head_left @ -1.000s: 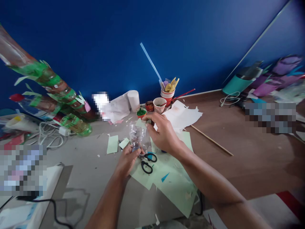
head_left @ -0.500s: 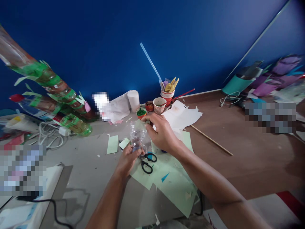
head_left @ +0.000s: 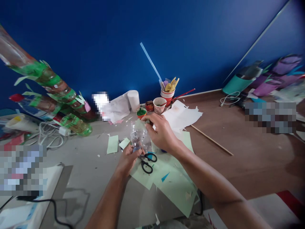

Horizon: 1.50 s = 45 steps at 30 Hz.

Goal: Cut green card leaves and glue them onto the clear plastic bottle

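Note:
My left hand (head_left: 127, 160) is closed around the lower part of a clear plastic bottle (head_left: 138, 135), which stands upright above the table. At the bottle's top edge my right hand (head_left: 162, 131) is pinched, with a small pale green paper piece (head_left: 139, 124) at its fingertips. The paper lies against the upper rim of the bottle; its far end is hard to see. Close to my left fingers lie scissors (head_left: 156, 159) with black handles, their blades mostly hidden. Pale green sheets (head_left: 175, 184) are spread beneath my right forearm.
Behind the hands stand a cup of green paint (head_left: 141, 111), a white paper cup (head_left: 159, 109) and a red-striped cup (head_left: 168, 94) with yellow plastic cutlery. A wooden stick (head_left: 212, 140) lies to the right. Painted bottle columns (head_left: 59, 86) lean at the left, near white cables (head_left: 47, 133).

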Each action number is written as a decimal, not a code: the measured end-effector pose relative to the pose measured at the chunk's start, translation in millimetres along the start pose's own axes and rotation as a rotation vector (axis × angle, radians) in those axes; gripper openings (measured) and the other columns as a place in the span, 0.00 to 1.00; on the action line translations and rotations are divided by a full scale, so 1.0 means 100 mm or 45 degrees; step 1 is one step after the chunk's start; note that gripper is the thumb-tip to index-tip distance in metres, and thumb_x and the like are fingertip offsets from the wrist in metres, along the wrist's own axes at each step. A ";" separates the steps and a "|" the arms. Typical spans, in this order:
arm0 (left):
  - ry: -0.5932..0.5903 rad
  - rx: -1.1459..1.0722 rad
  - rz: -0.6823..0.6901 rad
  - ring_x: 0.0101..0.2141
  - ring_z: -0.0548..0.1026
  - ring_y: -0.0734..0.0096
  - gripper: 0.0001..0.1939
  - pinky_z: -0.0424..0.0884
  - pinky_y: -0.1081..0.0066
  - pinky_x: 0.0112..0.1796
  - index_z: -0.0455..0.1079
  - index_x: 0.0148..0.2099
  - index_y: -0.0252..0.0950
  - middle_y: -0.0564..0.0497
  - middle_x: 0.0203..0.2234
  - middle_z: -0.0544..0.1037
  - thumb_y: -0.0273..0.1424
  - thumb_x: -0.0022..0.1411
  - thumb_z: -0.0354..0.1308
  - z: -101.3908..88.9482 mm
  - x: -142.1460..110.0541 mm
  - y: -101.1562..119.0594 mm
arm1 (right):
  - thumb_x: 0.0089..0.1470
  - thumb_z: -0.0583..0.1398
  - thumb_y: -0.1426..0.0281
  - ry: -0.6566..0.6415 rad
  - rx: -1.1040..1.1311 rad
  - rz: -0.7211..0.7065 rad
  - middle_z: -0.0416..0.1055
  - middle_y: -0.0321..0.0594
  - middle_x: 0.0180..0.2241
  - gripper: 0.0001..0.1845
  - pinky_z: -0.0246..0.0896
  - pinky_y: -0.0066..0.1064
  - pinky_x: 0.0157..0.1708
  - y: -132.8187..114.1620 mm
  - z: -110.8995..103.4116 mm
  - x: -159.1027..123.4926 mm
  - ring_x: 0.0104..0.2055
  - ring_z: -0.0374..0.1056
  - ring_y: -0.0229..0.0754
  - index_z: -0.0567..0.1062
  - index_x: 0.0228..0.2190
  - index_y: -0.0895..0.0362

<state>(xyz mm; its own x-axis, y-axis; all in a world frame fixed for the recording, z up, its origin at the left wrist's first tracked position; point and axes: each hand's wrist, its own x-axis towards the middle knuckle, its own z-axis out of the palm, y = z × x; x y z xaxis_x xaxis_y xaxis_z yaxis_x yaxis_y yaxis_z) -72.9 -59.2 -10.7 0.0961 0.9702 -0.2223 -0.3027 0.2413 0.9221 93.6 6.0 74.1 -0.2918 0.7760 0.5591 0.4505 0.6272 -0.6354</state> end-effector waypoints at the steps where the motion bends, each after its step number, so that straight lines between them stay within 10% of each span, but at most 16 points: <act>1: 0.002 -0.002 0.000 0.30 0.71 0.67 0.14 0.64 0.65 0.40 0.70 0.38 0.35 0.51 0.25 0.74 0.33 0.48 0.66 0.00 0.00 0.00 | 0.52 0.53 0.79 0.002 0.000 -0.001 0.75 0.42 0.38 0.12 0.55 0.37 0.42 0.00 0.00 0.00 0.40 0.68 0.44 0.71 0.37 0.56; 45: -0.007 -0.094 0.014 0.30 0.72 0.69 0.15 0.65 0.67 0.38 0.71 0.39 0.35 0.51 0.27 0.74 0.32 0.49 0.66 -0.02 0.00 -0.04 | 0.53 0.56 0.69 0.152 0.119 0.212 0.68 0.46 0.40 0.14 0.60 0.37 0.38 0.01 0.04 0.01 0.38 0.65 0.44 0.67 0.43 0.58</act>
<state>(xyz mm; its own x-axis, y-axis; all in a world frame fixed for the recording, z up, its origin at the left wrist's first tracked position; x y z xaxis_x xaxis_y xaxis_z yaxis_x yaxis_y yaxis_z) -73.4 -60.0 -15.0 0.0976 0.9727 -0.2106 -0.3725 0.2319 0.8986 90.5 7.3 71.6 -0.1155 0.8594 0.4981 0.4025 0.4989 -0.7675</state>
